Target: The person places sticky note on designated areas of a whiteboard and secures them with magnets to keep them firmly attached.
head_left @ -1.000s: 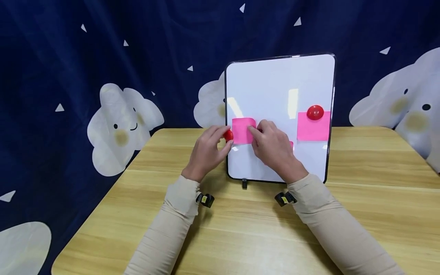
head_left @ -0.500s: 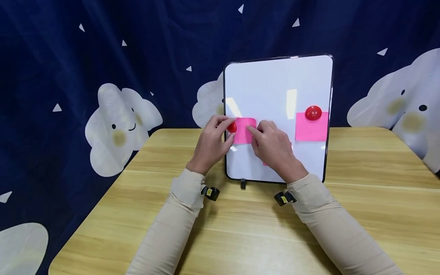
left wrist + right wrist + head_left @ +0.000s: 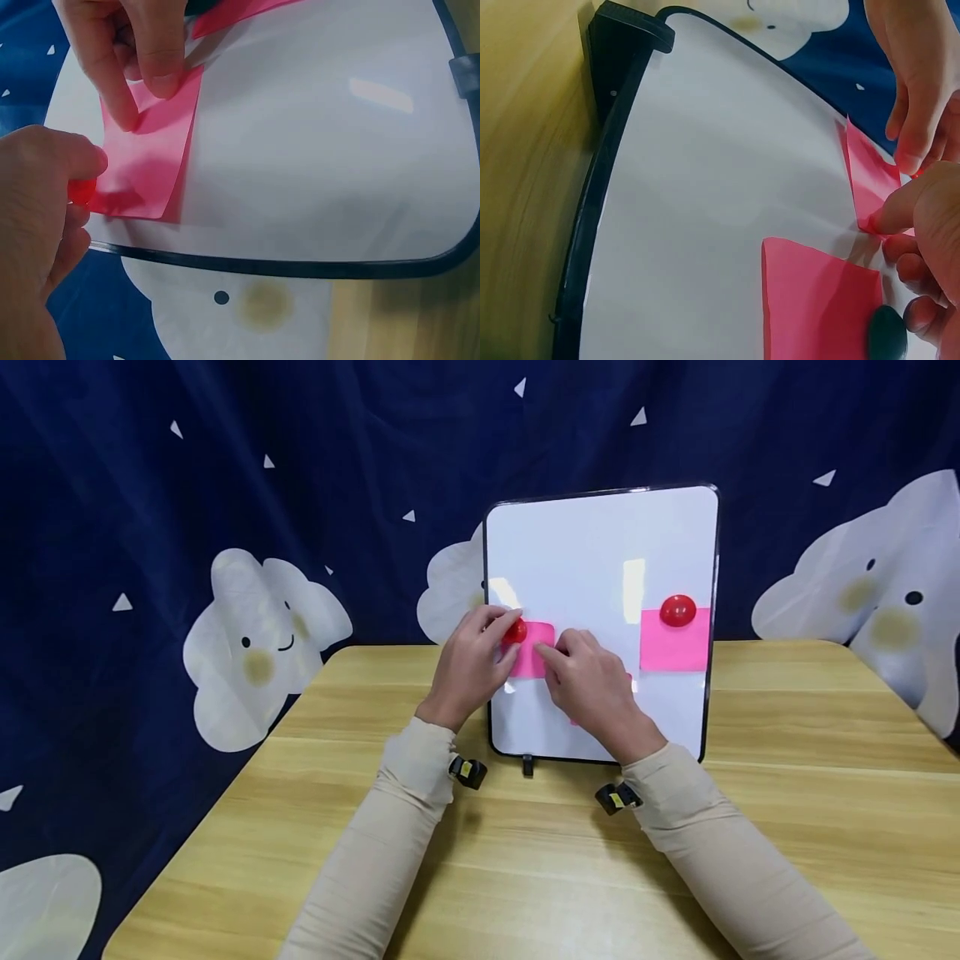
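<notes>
In the head view a whiteboard stands upright on the table, a pink paper square at its left side. My left hand holds a round red magnet between thumb and fingers, over the paper's upper left corner. My right hand has thumb and index finger at the paper's right edge, holding it at the board. In the left wrist view the lower edge of the paper stands slightly off the board. The left fingers partly hide the magnet.
Another pink square hangs at the board's right under a red magnet. A third pink square, with a dark green magnet, is mostly behind my right hand in the head view. A small black foot supports the board.
My left hand has moved right and slightly up, bringing the red magnet from the board's left edge onto the paper's upper left corner. My right hand stays at the paper's right edge.
</notes>
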`<state>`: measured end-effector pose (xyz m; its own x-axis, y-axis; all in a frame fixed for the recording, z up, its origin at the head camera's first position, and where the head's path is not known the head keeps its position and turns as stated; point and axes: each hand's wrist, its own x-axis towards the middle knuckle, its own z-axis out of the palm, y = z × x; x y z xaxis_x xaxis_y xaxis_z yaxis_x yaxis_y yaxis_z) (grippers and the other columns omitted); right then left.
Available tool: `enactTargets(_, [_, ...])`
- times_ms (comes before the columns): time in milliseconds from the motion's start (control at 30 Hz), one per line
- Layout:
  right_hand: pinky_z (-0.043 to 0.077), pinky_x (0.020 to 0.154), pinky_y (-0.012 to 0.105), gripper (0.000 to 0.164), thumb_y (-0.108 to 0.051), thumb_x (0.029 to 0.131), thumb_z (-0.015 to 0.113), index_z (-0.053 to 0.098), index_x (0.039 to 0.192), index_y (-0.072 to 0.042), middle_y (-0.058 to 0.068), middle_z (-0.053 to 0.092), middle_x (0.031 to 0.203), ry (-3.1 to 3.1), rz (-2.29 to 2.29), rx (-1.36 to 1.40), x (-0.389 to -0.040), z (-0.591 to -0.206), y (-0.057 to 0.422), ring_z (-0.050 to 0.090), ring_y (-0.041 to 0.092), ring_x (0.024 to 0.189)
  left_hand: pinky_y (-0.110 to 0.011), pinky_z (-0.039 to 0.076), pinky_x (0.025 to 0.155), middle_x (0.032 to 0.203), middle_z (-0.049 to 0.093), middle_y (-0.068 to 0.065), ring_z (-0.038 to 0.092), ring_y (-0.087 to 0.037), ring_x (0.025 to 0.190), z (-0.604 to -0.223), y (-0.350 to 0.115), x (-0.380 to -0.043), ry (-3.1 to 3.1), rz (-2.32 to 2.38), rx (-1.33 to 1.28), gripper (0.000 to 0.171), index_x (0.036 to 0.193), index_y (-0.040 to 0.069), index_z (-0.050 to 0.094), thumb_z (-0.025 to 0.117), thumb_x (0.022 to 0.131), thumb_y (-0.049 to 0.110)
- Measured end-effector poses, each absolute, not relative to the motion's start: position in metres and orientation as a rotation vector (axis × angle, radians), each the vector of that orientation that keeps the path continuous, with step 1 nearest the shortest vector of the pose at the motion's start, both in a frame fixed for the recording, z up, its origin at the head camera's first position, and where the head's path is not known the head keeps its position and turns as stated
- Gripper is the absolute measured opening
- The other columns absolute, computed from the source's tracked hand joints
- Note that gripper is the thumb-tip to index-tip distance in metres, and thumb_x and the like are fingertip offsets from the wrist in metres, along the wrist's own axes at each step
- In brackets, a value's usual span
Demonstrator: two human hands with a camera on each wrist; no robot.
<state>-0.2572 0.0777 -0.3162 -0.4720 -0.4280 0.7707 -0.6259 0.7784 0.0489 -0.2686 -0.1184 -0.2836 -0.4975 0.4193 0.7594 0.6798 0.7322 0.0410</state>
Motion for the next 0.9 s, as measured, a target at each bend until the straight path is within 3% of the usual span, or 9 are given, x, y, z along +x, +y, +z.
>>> enactTargets(400, [0.047,0.049,0.031,0.034,-0.01,0.084,0.078,0.075,0.118,-0.007,0.013,0.057,0.081,-2.151,0.289,0.764,-0.253,-0.315,0.076,0.052,0.024,0.071,-0.027,0.049,0.091,0.118,0.064,-0.012,0.057,-0.024,0.105,-0.281,-0.108,-0.272,-2.172,-0.36,-0.812,0.04,0.126,0.001,0.068,0.075,0.09,0.015])
enactTargets(900, [0.045,0.048,0.031,0.027,-0.005,0.085,0.074,0.077,0.112,-0.008,0.011,0.056,0.079,-2.122,0.318,0.797,-0.256,-0.315,0.078,0.052,0.024,0.07,-0.028,0.048,0.097,0.121,0.064,-0.013,0.057,-0.026,0.109,-0.285,-0.104,-0.274,-2.164,-0.31,-0.791,0.041,0.127,0.001,0.067,0.076,0.09,0.015])
